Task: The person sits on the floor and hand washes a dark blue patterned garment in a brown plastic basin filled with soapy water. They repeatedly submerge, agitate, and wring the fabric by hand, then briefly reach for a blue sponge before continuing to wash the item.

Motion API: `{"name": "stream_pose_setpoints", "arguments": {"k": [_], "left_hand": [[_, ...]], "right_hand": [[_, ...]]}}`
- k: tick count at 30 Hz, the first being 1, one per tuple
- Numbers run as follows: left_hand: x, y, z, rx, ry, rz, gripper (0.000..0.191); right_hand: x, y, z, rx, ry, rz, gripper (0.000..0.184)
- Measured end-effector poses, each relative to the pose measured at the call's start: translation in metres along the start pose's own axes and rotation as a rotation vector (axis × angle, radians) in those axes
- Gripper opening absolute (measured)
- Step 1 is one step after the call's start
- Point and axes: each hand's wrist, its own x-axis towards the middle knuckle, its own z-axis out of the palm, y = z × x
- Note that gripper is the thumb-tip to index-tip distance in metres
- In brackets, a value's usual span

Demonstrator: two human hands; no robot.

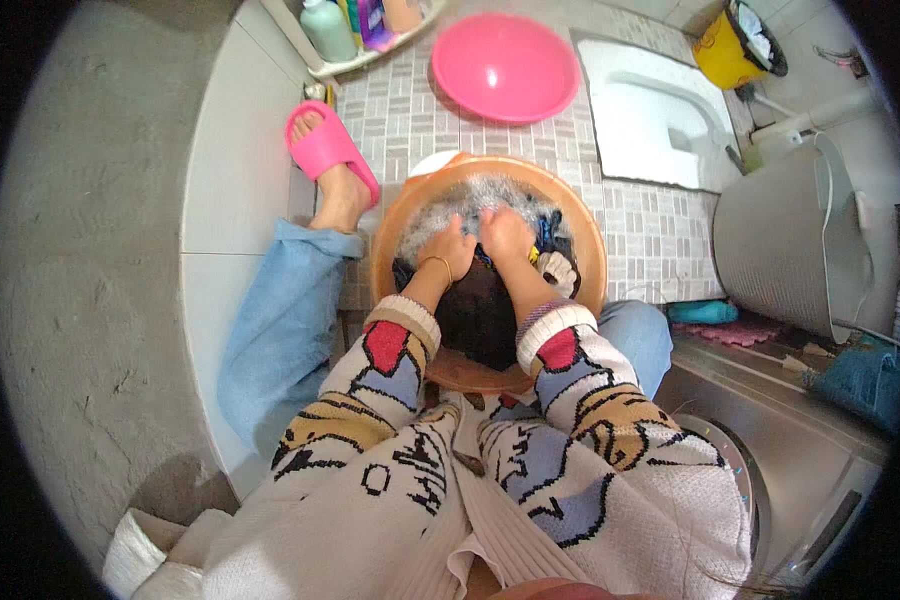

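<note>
An orange plastic basin (589, 225) stands between my legs, holding sudsy water and a heap of wet laundry. My left hand (450, 246), with a thin bracelet at the wrist, is closed on dark cloth near the middle of the basin. Close beside it on the right, my right hand (507, 234) also grips the cloth; its fingers are slightly blurred. Dark brown fabric (476, 315) lies below and between my wrists. A cream knitted piece (558, 273) and blue patterned cloth (549, 229) lie right of my right hand. The suds partly hide the fingertips.
Beyond the basin are a pink plastic basin (506, 67) and a white squat toilet (660, 120). A yellow bin (729, 49) stands at the upper right, above a large grey basket (776, 232). Bottles (328, 30) stand on a corner shelf. A metal-sided appliance (780, 420) is near my right side.
</note>
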Motion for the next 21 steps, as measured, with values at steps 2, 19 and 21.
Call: {"name": "stream_pose_setpoints", "arguments": {"k": [2, 19, 21], "left_hand": [[0.013, -0.013, -0.003, -0.044, 0.054, 0.135, 0.047], [-0.111, 0.025, 0.034, 0.114, 0.429, -0.123, 0.026], [-0.104, 0.024, 0.032, 0.148, 0.421, -0.086, 0.028]], "right_hand": [[0.007, 0.004, -0.005, 0.061, -0.056, 0.148, 0.040], [-0.123, 0.010, -0.011, 0.015, 0.154, -0.042, 0.039], [-0.113, 0.009, -0.008, -0.037, 0.166, -0.135, 0.042]]}}
